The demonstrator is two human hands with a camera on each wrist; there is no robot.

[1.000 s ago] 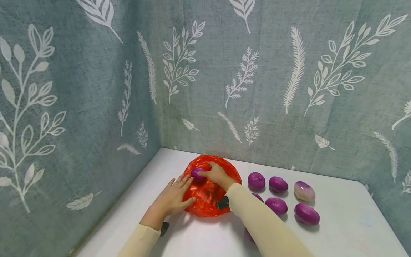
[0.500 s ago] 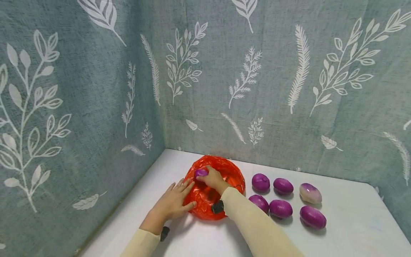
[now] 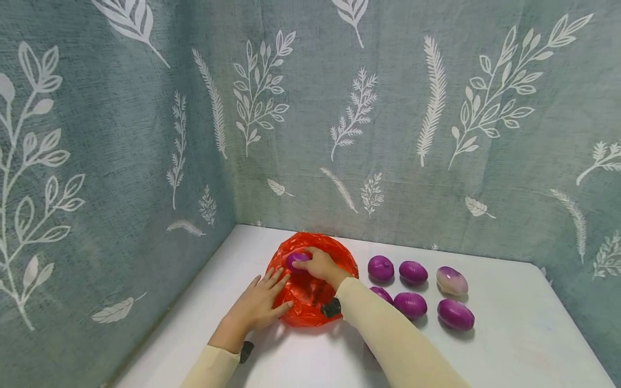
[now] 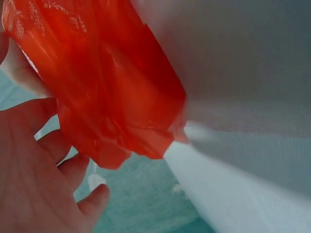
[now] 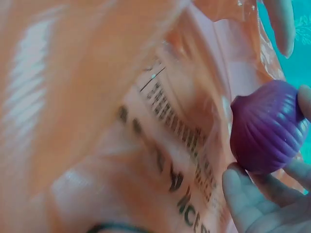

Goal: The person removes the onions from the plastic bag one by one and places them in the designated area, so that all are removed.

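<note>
A red plastic bag (image 3: 306,312) stands with its round mouth spread wide on the white table. Inside the mouth, near its left wall, my right hand (image 3: 324,265) holds a purple onion (image 3: 298,261). Seen from the right wrist, the ridged onion (image 5: 267,128) sits between thumb and fingers beside the bag's printed inner wall (image 5: 165,145). My left hand (image 3: 257,303) lies along the bag's left rim, fingers spread and relaxed. In the left wrist view the left hand (image 4: 39,165) has its fingertips at the bag's outer side (image 4: 121,87).
Several more onions stand right of the bag, among them a purple one (image 3: 380,268), another in front (image 3: 410,305) and a paler, part-white one (image 3: 452,281). My right sleeve (image 3: 388,328) covers part of this group. Patterned green cloth (image 3: 310,134) rises behind and left of the table.
The right hand's fingers have drawn in around the onion within the bag. My left hand has stayed at the rim. The head view has shifted slightly.
</note>
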